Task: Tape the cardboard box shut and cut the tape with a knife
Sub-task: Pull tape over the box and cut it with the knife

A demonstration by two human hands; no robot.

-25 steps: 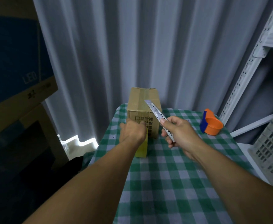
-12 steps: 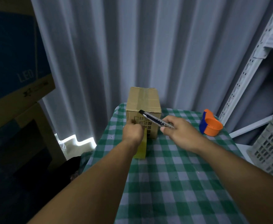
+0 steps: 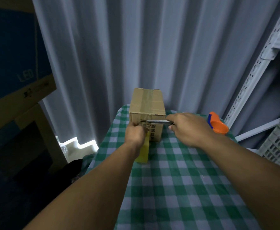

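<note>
Nearly done, by my reading: at the far edge of the desk (image 3: 177, 188), under its green checked cloth, the cardboard box (image 3: 146, 105) stands with a strip of tape (image 3: 148, 98) already laid along its top seam and folded down the near face. My left hand (image 3: 134, 133) is closed around the yellowish tape roll (image 3: 143, 153), pulling it down and away from the box so that the tail is drawn taut against the near face. My right hand (image 3: 185, 128) is clenched on the handle of the knife (image 3: 156, 121), which lies level across that face, its tip reaching the tape just above the left hand. Whether the blade has yet bitten into the tape I cannot tell; the contact is too small and dim to read. I judge the sealing of the top finished and the cut the one step left, followed by pressing the loose end flat. An orange and blue tape dispenser (image 3: 217, 125) sits unused near the desk's far right corner, well apart from the box.
</note>
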